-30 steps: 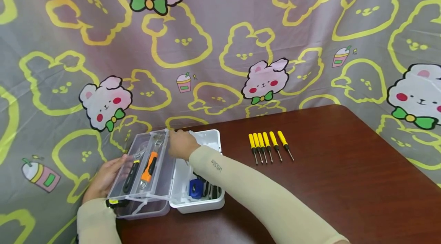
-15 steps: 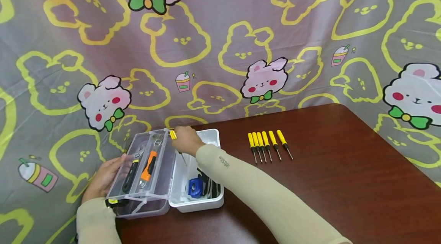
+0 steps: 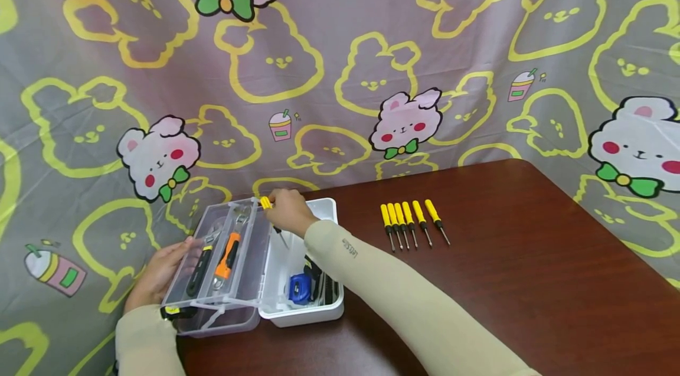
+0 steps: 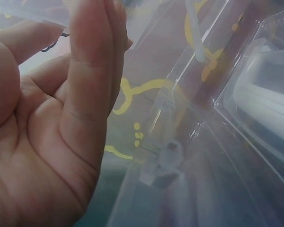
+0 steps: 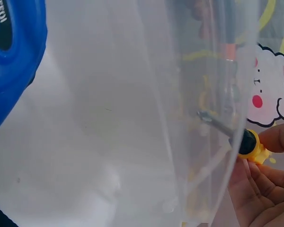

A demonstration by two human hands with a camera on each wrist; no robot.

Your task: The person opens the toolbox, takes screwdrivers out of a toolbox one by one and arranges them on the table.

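My right hand (image 3: 289, 211) pinches a yellow-handled screwdriver (image 3: 266, 203) over the open toolbox (image 3: 303, 321). The shaft slants down into the white box. In the right wrist view, its dark collar (image 5: 246, 144) shows close to the clear plastic wall, its tip behind that wall. My left hand (image 3: 159, 272) grips the outer edge of the clear lid-side tray (image 3: 247, 290), thumb at the rim and other fingers partly hidden. In the tray lie a black-handled adjustable wrench (image 3: 199, 272) and an orange-and-black tool (image 3: 228, 258). A blue tape measure (image 3: 300, 288) sits in the box.
Several yellow-handled screwdrivers (image 3: 406, 225) lie in a row on the brown table (image 3: 489, 305), right of the toolbox. Dark tools (image 3: 328, 292) sit beside the tape measure. A black-and-yellow item (image 3: 174, 311) shows under the tray. A patterned curtain (image 3: 340, 69) hangs behind the table.
My right hand has shifted slightly right and up from the tray's far corner, and the screwdriver it holds has come into view. My left hand stays at the tray edge.
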